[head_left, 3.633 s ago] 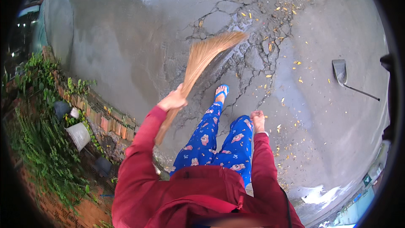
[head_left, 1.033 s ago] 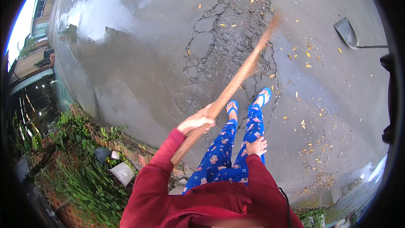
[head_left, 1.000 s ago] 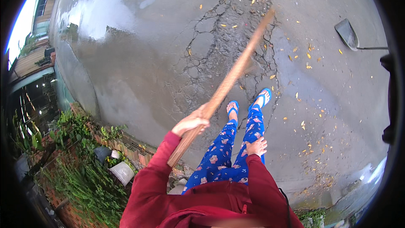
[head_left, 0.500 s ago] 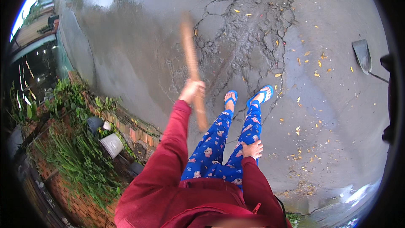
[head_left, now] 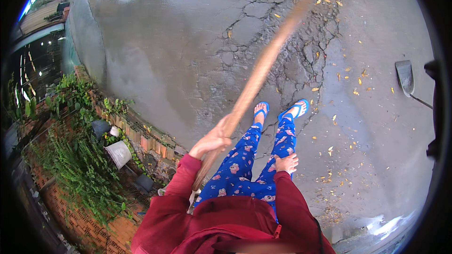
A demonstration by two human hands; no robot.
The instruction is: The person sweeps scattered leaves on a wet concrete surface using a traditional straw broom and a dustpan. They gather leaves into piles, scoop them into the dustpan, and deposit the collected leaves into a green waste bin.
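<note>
My left hand [head_left: 214,137] is closed round a long light-brown stick [head_left: 260,73], gripping it toward its near end. The stick slants from beside my left thigh up to the far right, over the cracked ground. Motion smears its far part, so I cannot tell how that end is shaped. My right hand [head_left: 286,162] rests on my right knee, on blue patterned trousers [head_left: 278,160], holding nothing, its fingers lying over the cloth. Blue flip-flops [head_left: 295,109] are on my feet, just beyond the trouser cuffs.
Wet grey concrete [head_left: 155,70] spreads ahead, with cracked rubble [head_left: 301,42] and scattered yellow leaves. A dustpan [head_left: 405,77] lies at the far right. A low brick edging [head_left: 148,142] borders green plants [head_left: 80,169] and a white bucket [head_left: 118,154] on the left.
The stick's far end has swung to the right, across the cracked patch. My left hand has come closer to my body. My right hand stays on my knee.
</note>
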